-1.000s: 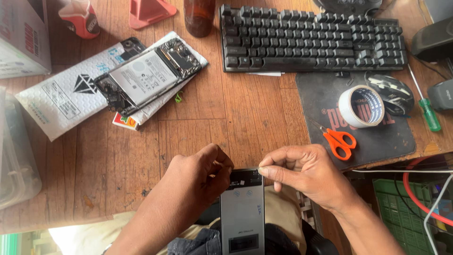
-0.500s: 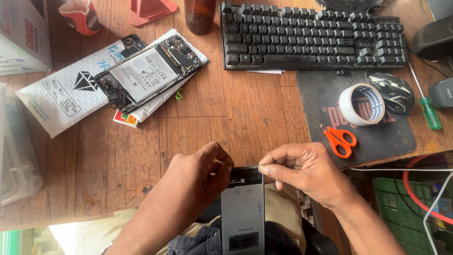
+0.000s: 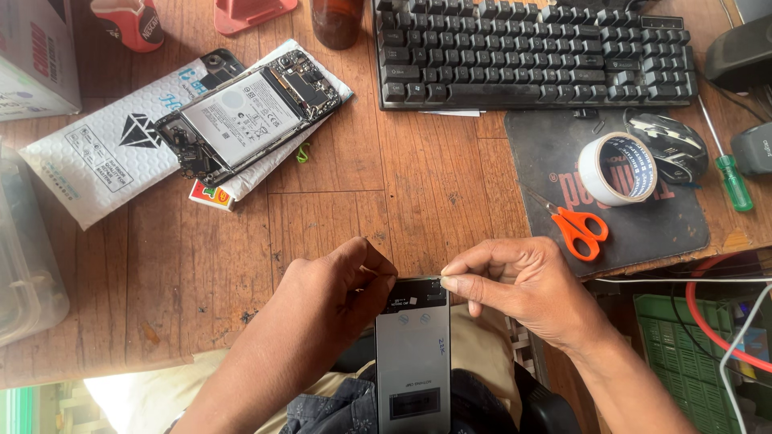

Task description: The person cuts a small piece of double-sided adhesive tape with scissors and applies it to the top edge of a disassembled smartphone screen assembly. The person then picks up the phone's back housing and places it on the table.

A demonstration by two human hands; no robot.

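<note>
White padded mailer (image 3: pixel 104 165) far left, grey labelled screen panel (image 3: pixel 412 354) near edge

Wooden table (image 3: pixel 338 225) under everything. At ten o'clock, an opened phone (image 3: pixel 249 112) with battery and circuit boards bared, lying tilted on a white padded envelope (image 3: pixel 104 161), a small red and yellow box (image 3: pixel 211 195) poking out beneath. At twelve, a brown bottle (image 3: pixel 336 20), beside it a red stand (image 3: pixel 249 12). At one o'clock, a black keyboard (image 3: pixel 535 52). At two to three o'clock, a dark mouse pad (image 3: pixel 563 153) carrying a roll of white tape (image 3: pixel 618 169), a black mouse (image 3: pixel 671 145) touching the roll, and orange-handled scissors (image 3: pixel 581 229). Green-handled screwdriver (image 3: pixel 728 165) just beside the pad. Green crate (image 3: pixel 683 354) at four o'clock
</note>
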